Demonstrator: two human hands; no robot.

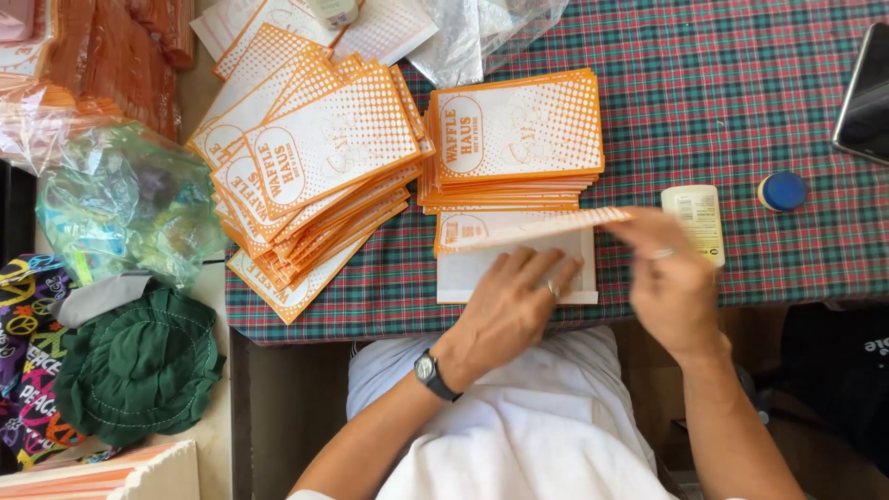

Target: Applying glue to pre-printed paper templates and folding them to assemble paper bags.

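Note:
My left hand [509, 310], with a wristwatch and a ring, presses flat on a white paper sheet [463, 273] at the near edge of the plaid table. My right hand [671, 278], blurred, holds the right end of an orange-and-white printed paper bag [519, 230] lifted edge-on above that sheet. Just beyond stands a neat stack of the same orange bags [514, 139]. A fanned, messier pile of bags [315, 157] lies to the left.
A cream glue stick [696, 218] and its blue cap [782, 191] lie right of my right hand. A dark phone [866, 93] sits at the far right. Clear plastic wrap [482, 32], a plastic bag [120, 199] and a green cloth [139, 366] are around.

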